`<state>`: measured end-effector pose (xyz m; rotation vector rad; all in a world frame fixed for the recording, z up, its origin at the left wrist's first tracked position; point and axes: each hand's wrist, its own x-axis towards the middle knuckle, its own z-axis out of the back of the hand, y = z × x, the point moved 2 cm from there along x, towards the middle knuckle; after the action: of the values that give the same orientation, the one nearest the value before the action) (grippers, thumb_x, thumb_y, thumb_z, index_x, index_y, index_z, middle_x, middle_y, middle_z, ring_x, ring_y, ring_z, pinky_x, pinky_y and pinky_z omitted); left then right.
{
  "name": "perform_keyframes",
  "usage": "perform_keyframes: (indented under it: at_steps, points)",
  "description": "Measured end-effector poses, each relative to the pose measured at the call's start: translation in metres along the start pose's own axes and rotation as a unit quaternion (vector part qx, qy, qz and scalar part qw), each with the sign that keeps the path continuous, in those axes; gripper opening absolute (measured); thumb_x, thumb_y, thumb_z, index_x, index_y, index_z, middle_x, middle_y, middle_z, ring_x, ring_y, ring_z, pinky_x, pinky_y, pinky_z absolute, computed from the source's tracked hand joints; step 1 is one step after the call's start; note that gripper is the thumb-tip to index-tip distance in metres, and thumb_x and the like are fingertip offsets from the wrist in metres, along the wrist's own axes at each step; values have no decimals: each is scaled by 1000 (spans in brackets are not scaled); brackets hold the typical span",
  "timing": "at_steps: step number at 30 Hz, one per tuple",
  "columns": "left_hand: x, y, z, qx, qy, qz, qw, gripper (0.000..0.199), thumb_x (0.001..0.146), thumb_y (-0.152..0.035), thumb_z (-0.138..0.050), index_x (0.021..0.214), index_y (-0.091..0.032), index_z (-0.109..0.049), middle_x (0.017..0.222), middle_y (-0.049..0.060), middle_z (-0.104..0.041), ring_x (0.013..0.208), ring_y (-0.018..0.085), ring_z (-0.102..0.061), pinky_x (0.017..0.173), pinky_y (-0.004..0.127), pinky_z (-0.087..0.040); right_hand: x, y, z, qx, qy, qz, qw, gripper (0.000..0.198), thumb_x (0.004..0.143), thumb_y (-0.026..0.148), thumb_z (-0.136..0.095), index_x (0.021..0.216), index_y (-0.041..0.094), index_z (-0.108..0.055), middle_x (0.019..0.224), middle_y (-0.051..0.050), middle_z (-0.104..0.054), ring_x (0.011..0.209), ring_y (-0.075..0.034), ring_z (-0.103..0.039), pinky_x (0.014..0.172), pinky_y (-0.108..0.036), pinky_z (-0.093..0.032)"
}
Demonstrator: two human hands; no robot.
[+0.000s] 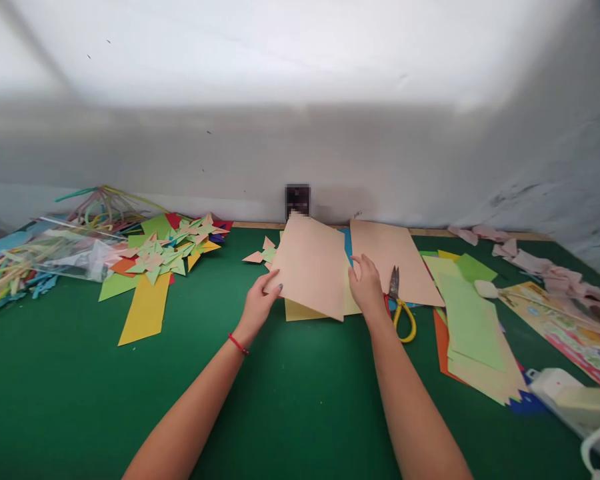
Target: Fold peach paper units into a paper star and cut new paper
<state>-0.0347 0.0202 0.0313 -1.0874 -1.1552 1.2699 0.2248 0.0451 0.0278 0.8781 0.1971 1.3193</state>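
My left hand (pixel 258 300) pinches the left edge of a peach sheet of paper (pixel 313 263), thumb on top. The sheet is tilted, its near right corner raised over a pale yellow sheet (pixel 305 313). Close to the sheet's right edge is my right hand (pixel 366 283), fingers apart and holding nothing that I can see. Scissors (pixel 401 313) with a yellow handle lie just right of that hand, blades pointing away. Behind them rests a second peach sheet (pixel 387 250), with blue paper (pixel 348 243) showing at its left.
Folded paper pieces (pixel 167 248) and a yellow strip (pixel 145 310) lie left, beside a clear plastic bag (pixel 80 250) and pipe cleaners (pixel 103 200). At right are green paper strips (pixel 470 320), a printed sheet (pixel 575 333), pink scraps (pixel 555 273) and a white plug (pixel 557 385). A wall (pixel 205 160) stands behind.
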Motion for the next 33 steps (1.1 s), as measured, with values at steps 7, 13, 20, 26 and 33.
perform_keyframes:
  at_steps: [7, 13, 20, 26, 33]
  points:
    - [-7, 24, 32, -17, -57, 69, 996, 46, 72, -31, -65, 115, -14, -62, 116, 10, -62, 89, 19, -61, 77, 30, -49, -63, 10, 15, -56, 189, 211, 957, 70, 67, -6, -32, 129, 25, -46, 148, -4, -28, 140, -22, -19, 108, -46, -33]
    - [-12, 27, 43, -95, -10, 141, 985, 52, 72, -29, -67, 119, -10, -58, 108, 11, -65, 76, 12, -60, 71, 25, -49, -100, 10, 29, -123, 220, 304, 919, 65, 84, 6, -41, 143, 30, -26, 154, -5, -11, 141, -28, -8, 109, -54, -28]
    - [-26, 24, 51, -107, 76, 206, 970, 51, 72, -31, -69, 120, -14, -59, 105, 9, -67, 85, 16, -61, 80, 30, -49, -107, 13, 28, -71, 204, 394, 893, 40, 86, 14, -51, 124, 29, -53, 148, -7, -33, 137, -27, -24, 107, -54, -32]
    - [-36, 15, 62, 72, 88, 160, 981, 41, 73, -30, -64, 112, -19, -65, 114, 7, -63, 78, 16, -60, 71, 27, -49, -110, 19, 37, 56, 244, 388, 887, 20, 87, 13, -52, 102, 24, -61, 111, -5, -68, 108, -19, -60, 99, -45, -44]
    - [-42, 6, 74, 133, 152, 161, 966, 38, 79, -32, -55, 114, -18, -62, 102, 7, -67, 67, 16, -60, 61, 27, -50, -122, 30, 46, 129, 359, 161, 910, 13, 90, 26, -49, 91, 24, -62, 82, -1, -69, 76, -14, -64, 67, -24, -50]
